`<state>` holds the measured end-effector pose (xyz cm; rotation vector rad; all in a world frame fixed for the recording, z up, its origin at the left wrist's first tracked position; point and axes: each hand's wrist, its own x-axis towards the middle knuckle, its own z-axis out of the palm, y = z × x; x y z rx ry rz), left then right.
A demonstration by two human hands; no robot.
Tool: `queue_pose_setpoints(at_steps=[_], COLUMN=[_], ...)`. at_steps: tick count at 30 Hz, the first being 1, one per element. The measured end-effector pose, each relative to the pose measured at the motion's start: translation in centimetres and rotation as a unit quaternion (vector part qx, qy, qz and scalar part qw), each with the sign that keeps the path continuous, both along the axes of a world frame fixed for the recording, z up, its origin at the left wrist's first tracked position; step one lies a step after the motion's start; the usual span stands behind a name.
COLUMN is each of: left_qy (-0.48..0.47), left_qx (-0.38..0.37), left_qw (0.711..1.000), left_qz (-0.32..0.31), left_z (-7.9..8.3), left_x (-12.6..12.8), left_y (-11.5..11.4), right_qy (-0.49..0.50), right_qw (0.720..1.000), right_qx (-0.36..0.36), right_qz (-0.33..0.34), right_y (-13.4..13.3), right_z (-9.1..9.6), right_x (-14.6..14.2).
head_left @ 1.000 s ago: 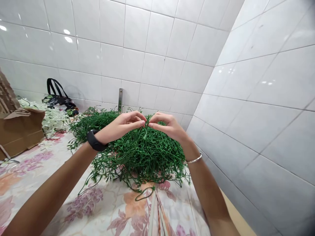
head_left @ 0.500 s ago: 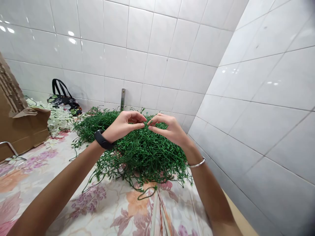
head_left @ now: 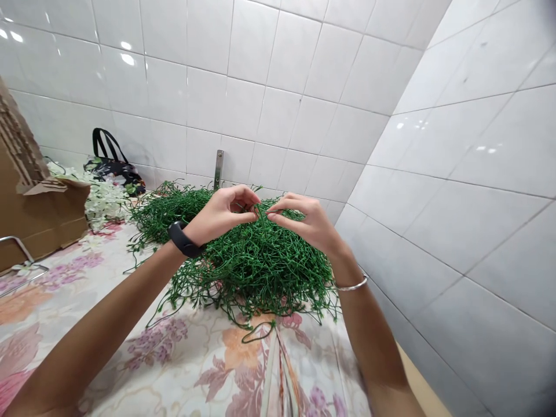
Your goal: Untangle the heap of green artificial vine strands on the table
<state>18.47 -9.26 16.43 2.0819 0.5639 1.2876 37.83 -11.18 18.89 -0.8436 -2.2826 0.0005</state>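
Observation:
A big tangled heap of thin green plastic stems (head_left: 269, 266) lies on the table in front of me. Above its back part, my left hand (head_left: 223, 214), with a black band on the wrist, pinches a green plastic stem (head_left: 262, 219) between thumb and fingers. My right hand (head_left: 308, 223), wearing a silver bangle, is closed in a pinch at the same stem, its fingertips just right of the left ones. The small end between the fingertips is hard to make out against the heap.
On the left stand a cardboard box (head_left: 52, 226), white artificial flowers (head_left: 104, 202) and a dark floral bag (head_left: 115, 171). A metal strip (head_left: 218, 168) leans on the tiled wall behind the heap. Ribbon-like strips (head_left: 280, 370) lie on the flowered tablecloth (head_left: 174, 376) near me.
My fingertips have moved slightly apart, the right hand shifting a little to the right. More of the green stem shows between them. The view has tilted slightly.

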Motion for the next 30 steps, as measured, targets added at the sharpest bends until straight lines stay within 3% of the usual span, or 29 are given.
queue_pose_setpoints(at_steps=[6, 8, 12, 20, 26, 30], left_qy=[0.036, 0.051, 0.077, 0.07, 0.064, 0.089], left_qx=[0.099, 0.142, 0.175, 0.153, 0.16, 0.207], left_qw=[0.986, 0.974, 0.97, 0.979, 0.97, 0.94], left_qz=[0.131, 0.171, 0.153, 0.117, 0.173, 0.256], left_z=[-0.3, -0.3, -0.3, -0.4, -0.9, -1.3], left_x=[0.4, 0.6, 1.0, 0.9, 1.2, 1.7], left_y=[-0.3, -0.6, -1.4, -1.7, -1.0, -0.9], right_qy=[0.092, 0.091, 0.032, 0.015, -0.026, -0.05], right_qw=[0.99, 0.991, 0.998, 0.998, 0.989, 0.986], right_qx=[0.096, 0.094, 0.054, 0.063, 0.133, 0.153], right_qz=[-0.039, -0.034, -0.01, -0.011, -0.053, -0.046], right_y=[-0.5, -0.5, -0.3, -0.5, -0.2, 0.4], right_z=[0.1, 0.0, -0.4, -0.4, -0.8, -1.3], right_x=[-0.3, -0.4, -0.7, -0.7, -0.9, -1.1])
